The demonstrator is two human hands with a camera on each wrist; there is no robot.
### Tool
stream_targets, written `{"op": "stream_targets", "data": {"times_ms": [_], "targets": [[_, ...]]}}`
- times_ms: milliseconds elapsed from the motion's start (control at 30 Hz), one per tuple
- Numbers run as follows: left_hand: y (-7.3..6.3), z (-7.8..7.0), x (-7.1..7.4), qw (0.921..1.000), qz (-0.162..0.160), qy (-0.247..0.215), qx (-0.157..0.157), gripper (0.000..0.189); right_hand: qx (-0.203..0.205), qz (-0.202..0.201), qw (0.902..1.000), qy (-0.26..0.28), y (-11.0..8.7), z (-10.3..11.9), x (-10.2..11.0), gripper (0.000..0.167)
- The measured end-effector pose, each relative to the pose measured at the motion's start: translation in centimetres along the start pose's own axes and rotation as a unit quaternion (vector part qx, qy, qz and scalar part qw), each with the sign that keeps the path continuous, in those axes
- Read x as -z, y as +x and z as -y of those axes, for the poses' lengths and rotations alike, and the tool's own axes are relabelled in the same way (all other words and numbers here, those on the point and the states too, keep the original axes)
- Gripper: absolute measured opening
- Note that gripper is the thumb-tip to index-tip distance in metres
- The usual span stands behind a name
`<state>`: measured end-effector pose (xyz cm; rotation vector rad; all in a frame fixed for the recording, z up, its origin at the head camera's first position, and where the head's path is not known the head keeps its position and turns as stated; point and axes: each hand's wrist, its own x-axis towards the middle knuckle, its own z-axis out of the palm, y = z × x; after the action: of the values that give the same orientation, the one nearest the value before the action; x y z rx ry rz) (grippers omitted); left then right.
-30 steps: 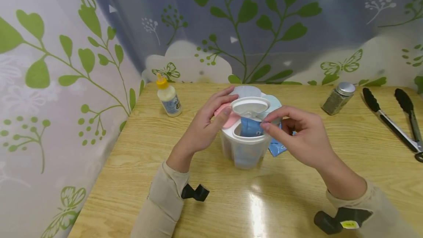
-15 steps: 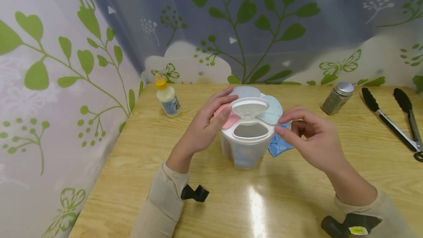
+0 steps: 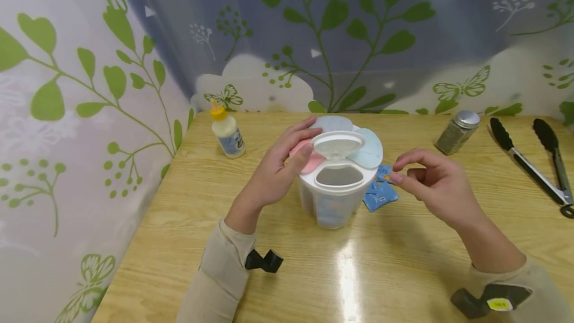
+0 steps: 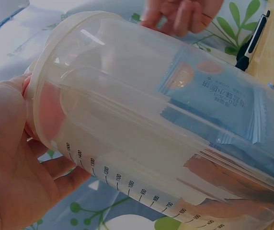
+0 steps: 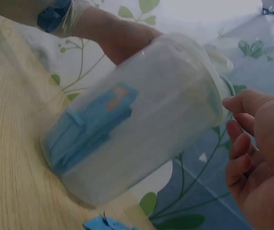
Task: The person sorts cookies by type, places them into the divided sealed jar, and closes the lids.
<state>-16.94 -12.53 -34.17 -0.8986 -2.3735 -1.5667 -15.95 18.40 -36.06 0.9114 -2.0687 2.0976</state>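
A clear storage canister with a white top stands on the table. One white flap is raised over its opening; pink, grey and light-blue flaps lie flat. My left hand holds the canister's left side at the rim, thumb on the pink flap. Blue snack packets lie low inside, seen through the wall, with brownish packets below them in the left wrist view. My right hand, holding nothing, hovers right of the canister with fingers loosely bent. Nearest to it, several blue packets lie on the table.
A yellow-capped bottle stands at the back left. At the back right are a glass jar of dried herbs and black-tipped tongs. A leaf-patterned cloth hangs behind the table.
My right hand let a blue packet drop into the canister's opening, then drew back to the right toward the packets on the table. My left hand stays on the canister.
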Motion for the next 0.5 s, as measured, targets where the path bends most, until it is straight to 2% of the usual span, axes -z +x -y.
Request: {"op": "stream_targets", "data": {"times_ms": [100,167,300,500], "targets": [[-0.1,0.1,0.0,1.0,-0.001,-0.001,0.002,0.061,-0.043,0.027,0.9979,-0.04,0.0,-0.8,0.7,0.02],[-0.1,0.1,0.0,1.0,-0.002,-0.001,0.003,0.06,-0.072,0.043,0.9931,-0.082,0.0,-1.4,1.2,0.019],[-0.2,0.1,0.0,1.0,-0.003,0.0,0.005,0.059,-0.111,0.084,0.9792,-0.148,0.0,-3.0,2.1,0.023],[0.0,0.1,0.0,1.0,-0.005,0.003,0.002,0.059,-0.152,0.172,0.9534,-0.196,-0.3,-5.4,3.2,0.032]]}}
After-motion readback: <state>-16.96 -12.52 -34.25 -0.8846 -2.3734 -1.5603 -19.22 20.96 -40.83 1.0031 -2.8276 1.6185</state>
